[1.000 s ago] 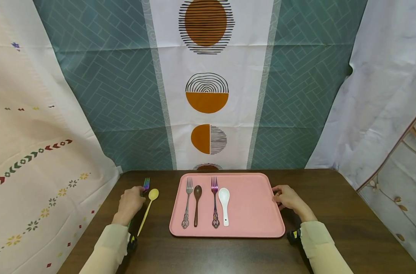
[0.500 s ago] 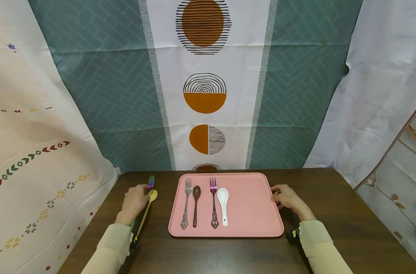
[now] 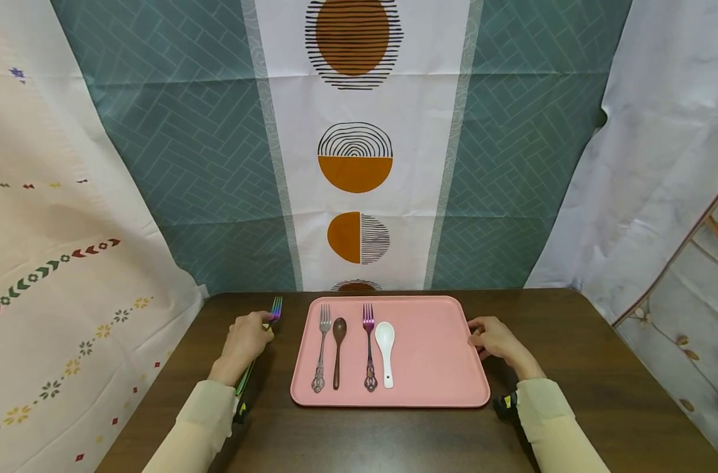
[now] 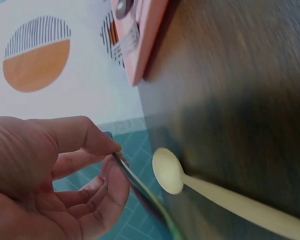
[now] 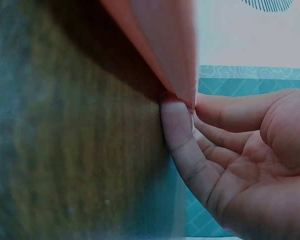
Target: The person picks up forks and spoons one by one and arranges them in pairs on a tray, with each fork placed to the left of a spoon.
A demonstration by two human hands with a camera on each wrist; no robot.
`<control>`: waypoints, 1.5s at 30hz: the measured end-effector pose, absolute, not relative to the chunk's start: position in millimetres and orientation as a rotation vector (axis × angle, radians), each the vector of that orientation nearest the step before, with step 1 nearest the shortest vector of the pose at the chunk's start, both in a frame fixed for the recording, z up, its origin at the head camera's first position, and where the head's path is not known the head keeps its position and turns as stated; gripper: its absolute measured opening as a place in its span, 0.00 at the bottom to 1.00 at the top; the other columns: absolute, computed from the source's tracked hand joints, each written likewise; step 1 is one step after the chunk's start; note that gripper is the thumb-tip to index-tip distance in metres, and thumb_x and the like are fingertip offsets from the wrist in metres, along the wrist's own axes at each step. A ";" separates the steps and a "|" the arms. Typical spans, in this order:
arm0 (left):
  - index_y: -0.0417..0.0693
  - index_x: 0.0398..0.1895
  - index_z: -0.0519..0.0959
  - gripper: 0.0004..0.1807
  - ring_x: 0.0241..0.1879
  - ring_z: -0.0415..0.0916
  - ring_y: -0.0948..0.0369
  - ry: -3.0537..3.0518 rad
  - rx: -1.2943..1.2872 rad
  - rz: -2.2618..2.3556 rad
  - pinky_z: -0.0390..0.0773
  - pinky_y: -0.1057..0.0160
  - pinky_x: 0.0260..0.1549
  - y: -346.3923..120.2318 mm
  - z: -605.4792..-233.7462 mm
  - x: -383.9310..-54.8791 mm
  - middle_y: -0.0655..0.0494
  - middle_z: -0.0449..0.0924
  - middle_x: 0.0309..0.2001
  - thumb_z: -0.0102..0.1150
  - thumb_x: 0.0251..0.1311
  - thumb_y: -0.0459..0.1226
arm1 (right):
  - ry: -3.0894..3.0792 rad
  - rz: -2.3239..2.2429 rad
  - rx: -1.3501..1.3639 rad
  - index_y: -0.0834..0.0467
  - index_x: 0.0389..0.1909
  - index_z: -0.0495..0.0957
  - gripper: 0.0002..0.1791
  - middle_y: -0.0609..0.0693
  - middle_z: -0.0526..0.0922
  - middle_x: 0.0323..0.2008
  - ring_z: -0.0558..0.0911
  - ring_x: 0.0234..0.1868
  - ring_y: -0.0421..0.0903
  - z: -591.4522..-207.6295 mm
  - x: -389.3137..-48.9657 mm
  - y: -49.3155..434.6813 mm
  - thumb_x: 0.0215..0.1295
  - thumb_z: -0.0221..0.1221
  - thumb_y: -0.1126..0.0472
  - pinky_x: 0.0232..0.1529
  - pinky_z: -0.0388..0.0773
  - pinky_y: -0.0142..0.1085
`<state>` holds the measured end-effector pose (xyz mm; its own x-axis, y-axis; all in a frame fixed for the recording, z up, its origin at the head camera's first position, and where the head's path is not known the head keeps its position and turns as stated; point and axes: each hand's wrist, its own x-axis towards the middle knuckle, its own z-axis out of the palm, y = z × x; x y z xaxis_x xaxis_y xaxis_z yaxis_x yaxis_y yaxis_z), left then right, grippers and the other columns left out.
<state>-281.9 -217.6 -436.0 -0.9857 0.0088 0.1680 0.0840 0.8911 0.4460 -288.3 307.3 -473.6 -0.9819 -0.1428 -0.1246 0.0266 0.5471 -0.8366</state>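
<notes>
My left hand point(image 3: 246, 338) pinches a rainbow-coloured fork point(image 3: 276, 307) between thumb and fingers, off the table. In the left wrist view the fork's green handle point(image 4: 151, 197) slants down from the fingertips. A pale yellow spoon point(image 4: 167, 171) lies on the table just beside it; in the head view the hand covers most of that spoon. My right hand point(image 3: 493, 338) grips the right rim of a pink tray point(image 3: 435, 355). On the tray, left to right, lie a silver fork point(image 3: 322, 345), a dark brown spoon point(image 3: 338, 348), a purple fork point(image 3: 369, 345) and a white spoon point(image 3: 385, 348).
The dark wooden table point(image 3: 359, 440) runs around the tray on all sides. Right of the white spoon the tray surface is bare. A patterned curtain point(image 3: 359, 256) hangs behind the table's far edge, with a light cloth point(image 3: 98, 276) at the left.
My left hand has moved right with the rainbow fork, from left of the yellow spoon to over it, nearer the tray. The right hand stays at the tray's rim.
</notes>
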 end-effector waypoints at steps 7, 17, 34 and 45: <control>0.35 0.57 0.84 0.23 0.33 0.80 0.48 -2.897 -0.088 -0.704 0.80 0.41 0.38 -211.2 -434.3 -285.1 0.44 0.87 0.38 0.66 0.56 0.29 | 2.586 -1.445 -0.122 0.82 0.62 0.68 0.25 0.60 0.79 0.33 0.84 0.28 0.50 -472.8 -288.2 307.8 0.65 0.57 0.75 0.32 0.86 0.47; 0.36 0.59 0.83 0.23 0.27 0.72 0.51 -2.929 -0.041 -0.744 0.73 0.52 0.28 -206.3 -433.6 -283.7 0.43 0.84 0.37 0.65 0.57 0.29 | 2.590 -1.437 -0.118 0.81 0.62 0.68 0.25 0.60 0.78 0.33 0.84 0.29 0.50 -472.8 -287.6 307.1 0.66 0.57 0.75 0.33 0.86 0.48; 0.35 0.57 0.83 0.23 0.26 0.70 0.53 -2.890 -0.107 -0.729 0.69 0.55 0.26 -191.9 -430.0 -286.6 0.53 0.73 0.25 0.65 0.55 0.29 | 2.587 -1.443 -0.101 0.81 0.62 0.68 0.24 0.61 0.78 0.33 0.83 0.29 0.50 -473.0 -287.7 306.4 0.66 0.57 0.75 0.33 0.87 0.47; 0.36 0.58 0.83 0.23 0.25 0.74 0.56 -2.898 -0.081 -0.792 0.74 0.57 0.25 -171.8 -423.6 -289.6 0.50 0.82 0.31 0.67 0.58 0.29 | 2.571 -1.464 -0.107 0.81 0.62 0.68 0.24 0.61 0.78 0.33 0.83 0.29 0.49 -473.7 -287.6 306.7 0.66 0.56 0.75 0.33 0.87 0.48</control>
